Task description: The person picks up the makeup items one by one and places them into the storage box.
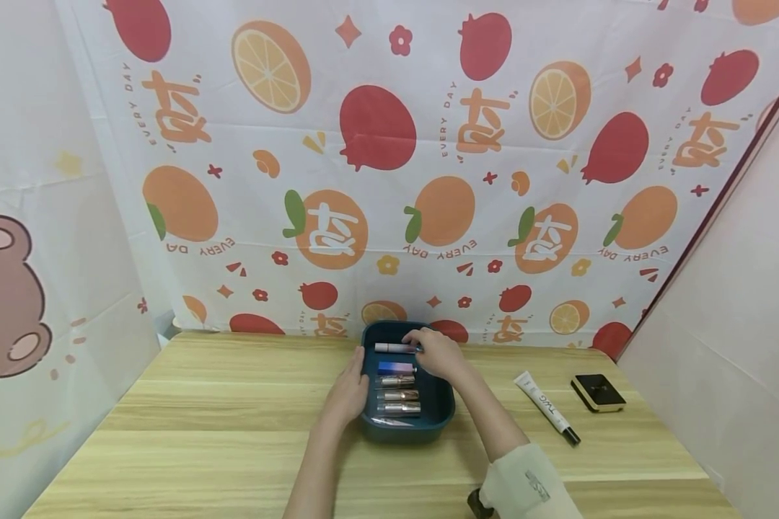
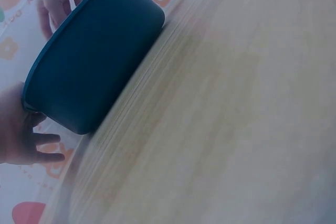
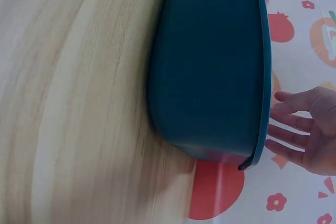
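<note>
A dark teal storage box (image 1: 451, 414) stands upright on the wooden table. My left hand (image 1: 349, 389) holds its left rim; in the left wrist view, some fingers of that hand (image 2: 18, 135) spread below the rim, outside the wall. My right hand (image 1: 436, 353) reaches over the back right and pinches the right end of a slim white lip gloss tube (image 1: 389, 348) at the box's far end. Nearer me in the box lie a blue-purple tube (image 1: 392, 368), several shiny lipstick-like tubes (image 1: 399, 408) and a thin clear-wrapped item (image 1: 391, 422). The box wall (image 3: 210, 66) hides the right fingertips in the right wrist view.
Right of the box lie a white squeeze tube (image 1: 545, 405) with a black cap and a black square compact (image 1: 599, 393) with gold edges. A fruit-printed curtain (image 1: 376, 281) hangs behind the table (image 1: 234, 404). Pale sheets stand at both sides.
</note>
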A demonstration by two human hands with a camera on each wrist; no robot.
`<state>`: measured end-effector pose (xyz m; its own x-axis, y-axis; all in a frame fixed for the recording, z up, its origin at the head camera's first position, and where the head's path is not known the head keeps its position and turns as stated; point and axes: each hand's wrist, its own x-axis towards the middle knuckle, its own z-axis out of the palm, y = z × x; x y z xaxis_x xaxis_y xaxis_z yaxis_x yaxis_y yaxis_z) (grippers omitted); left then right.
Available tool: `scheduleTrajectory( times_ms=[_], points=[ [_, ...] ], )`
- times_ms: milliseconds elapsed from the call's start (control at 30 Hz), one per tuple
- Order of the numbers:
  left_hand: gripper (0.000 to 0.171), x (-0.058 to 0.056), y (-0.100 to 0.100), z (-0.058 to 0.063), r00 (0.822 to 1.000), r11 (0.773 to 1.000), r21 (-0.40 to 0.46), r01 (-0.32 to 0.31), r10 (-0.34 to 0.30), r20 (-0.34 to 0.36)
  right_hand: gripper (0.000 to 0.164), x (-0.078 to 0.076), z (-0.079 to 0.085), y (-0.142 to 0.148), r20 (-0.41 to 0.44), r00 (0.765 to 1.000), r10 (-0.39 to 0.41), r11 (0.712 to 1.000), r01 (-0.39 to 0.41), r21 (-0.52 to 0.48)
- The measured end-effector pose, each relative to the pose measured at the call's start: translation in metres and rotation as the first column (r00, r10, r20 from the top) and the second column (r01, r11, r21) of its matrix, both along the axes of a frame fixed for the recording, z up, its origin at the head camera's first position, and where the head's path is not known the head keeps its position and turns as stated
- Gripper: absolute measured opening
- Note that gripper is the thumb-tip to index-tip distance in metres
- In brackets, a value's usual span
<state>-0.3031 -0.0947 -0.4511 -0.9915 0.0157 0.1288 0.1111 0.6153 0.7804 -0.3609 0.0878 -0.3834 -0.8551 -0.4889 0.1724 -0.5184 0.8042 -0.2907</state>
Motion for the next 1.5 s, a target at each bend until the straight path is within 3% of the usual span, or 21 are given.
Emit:
scheduleTrajectory(
  times_ms=[400,633,1500],
  points=[
    [0.053,0.002,0.001,0.000,1.000,1.000,0.004,-0.008,0.008,-0.010,0.029,0.008,0.000,0.016,-0.035,0.999,0.020,0.997,-0.023,-0.073],
    [0.053,0.004,0.002,-0.001,1.000,1.000,0.008,-0.009,0.009,-0.006,0.028,0.014,0.000,0.024,-0.063,0.998,-0.006,0.995,0.000,-0.096],
    [0.053,0.006,0.004,0.000,1.000,1.000,-0.014,-0.012,0.012,-0.025,0.026,0.017,-0.002,0.047,-0.003,0.995,-0.096,0.985,0.095,-0.141]
  ],
)
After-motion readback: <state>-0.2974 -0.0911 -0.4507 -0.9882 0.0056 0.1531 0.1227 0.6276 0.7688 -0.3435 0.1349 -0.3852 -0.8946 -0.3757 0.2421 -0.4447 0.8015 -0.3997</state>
